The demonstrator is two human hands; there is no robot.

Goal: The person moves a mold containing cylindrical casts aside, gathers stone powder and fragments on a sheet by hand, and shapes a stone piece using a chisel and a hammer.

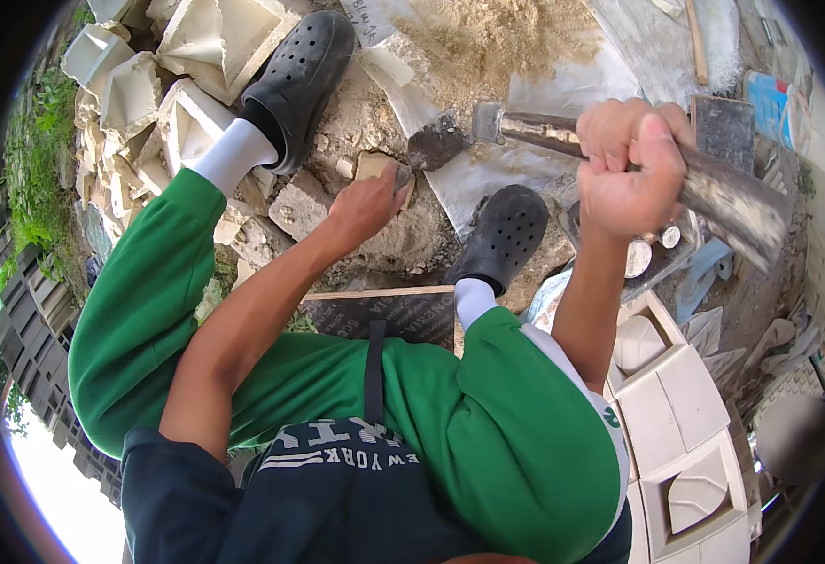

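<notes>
My right hand point(629, 164), raised at the right, is wrapped round the thick wooden handle point(732, 199) of a hammer-like tool. The handle narrows leftward to a grey metal end point(488, 122); its thick end is blurred. Down by the rubble, my left hand point(370, 205) has its fingers closed at the edge of a beige block piece point(375, 167), seemingly gripping it. Its fingertips are partly hidden. A dark stone-like lump point(436, 141) lies just right of that piece, close to the metal end.
Broken white moulded pieces point(210, 42) are heaped at the far left. Sandy powder point(497, 38) covers white sheeting point(535, 174) ahead. My black clogs point(300, 89) straddle the rubble. A dark board point(384, 315) stands between my legs, and white hollow blocks point(661, 414) line the right.
</notes>
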